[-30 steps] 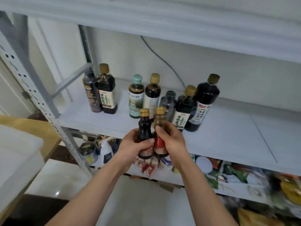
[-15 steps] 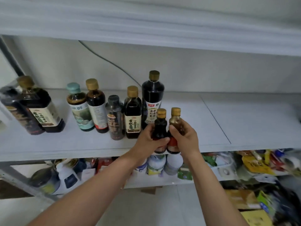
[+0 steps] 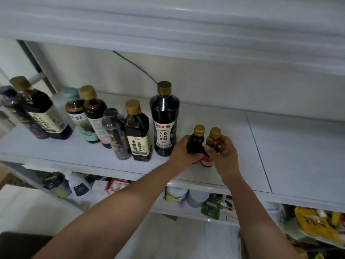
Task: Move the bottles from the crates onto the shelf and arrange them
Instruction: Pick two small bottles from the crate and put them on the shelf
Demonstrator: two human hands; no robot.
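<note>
On the white shelf (image 3: 298,156) a row of bottles stands upright, caps up. At the far left is a wide dark bottle (image 3: 43,116) with a gold cap, and another dark one sits close behind it, blurred. Next come a teal-capped bottle (image 3: 79,118), a gold-capped dark bottle (image 3: 94,111) touching it, a clear-capped bottle (image 3: 116,135), a square-shouldered bottle (image 3: 139,135) with a cream label, and the tall dark bottle (image 3: 165,118).

Just right of the tall bottle, the left hand (image 3: 182,153) grips the small dark bottle (image 3: 196,143), fingers curled round its lower body. The bottle's long axis is vertical and its gold cap points up.

Touching it on the right, the small amber bottle (image 3: 212,142) also stands upright with its cap up, pinched round the shoulder by the right hand (image 3: 225,156). Its red-labelled base is near the shelf's front edge. Whether either base rests on the board cannot be told.

Below, a lower shelf (image 3: 196,214) holds mixed packets and containers.
</note>
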